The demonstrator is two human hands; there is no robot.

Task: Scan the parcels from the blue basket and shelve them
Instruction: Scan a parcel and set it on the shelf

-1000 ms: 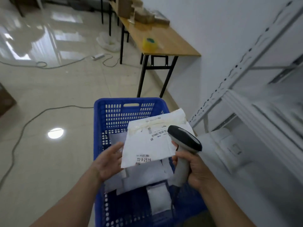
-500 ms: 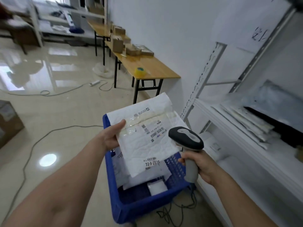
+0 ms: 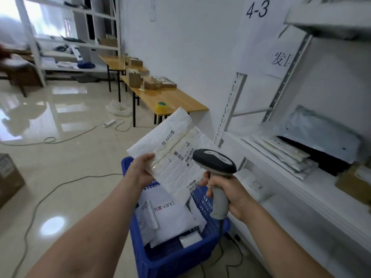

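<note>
My left hand (image 3: 140,171) grips the left edge of a white padded parcel (image 3: 170,145) and holds it up, tilted, above the blue basket (image 3: 180,261). The parcel's label with barcodes faces me. My right hand (image 3: 226,195) grips the handle of a grey and black barcode scanner (image 3: 214,163), whose head sits just right of the label. Several more white parcels (image 3: 170,219) lie in the basket on the floor below. To the right stands the white shelf (image 3: 281,169) with flat parcels stacked on it (image 3: 281,151).
A brown box (image 3: 353,183) sits on the shelf at far right. A paper sign "4-3" (image 3: 257,11) hangs on the wall above. Wooden tables (image 3: 170,99) with cartons and a tape roll stand behind. Cables (image 3: 60,187) trail over the tiled floor; a carton (image 3: 8,177) stands left.
My left hand has lifted the white parcel out of the basket and raised it. My view rose from the basket toward the shelf, while my right hand kept the scanner beside the label.
</note>
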